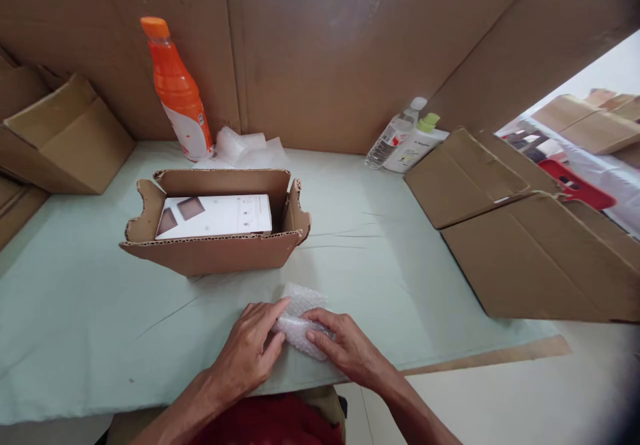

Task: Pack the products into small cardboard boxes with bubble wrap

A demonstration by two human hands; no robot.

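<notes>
Left hand (249, 355) and right hand (345, 346) pinch a small bubble-wrap bundle (300, 322) at the desk's (75, 312) near edge; a loosened fold could spring open, or the bundle slide off.

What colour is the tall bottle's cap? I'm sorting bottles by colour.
Orange, like the bottle itself; its cap shows clearly in the head view.

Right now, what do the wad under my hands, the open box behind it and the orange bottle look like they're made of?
The wad, under the left hand and right hand, looks like clear plastic bubble wrap: translucent, with small raised bubbles. The open box is brown corrugated cardboard, matte; fluting shows along its cut edges. The orange bottle seems to be glossy plastic, though the look leaves that open.
</notes>
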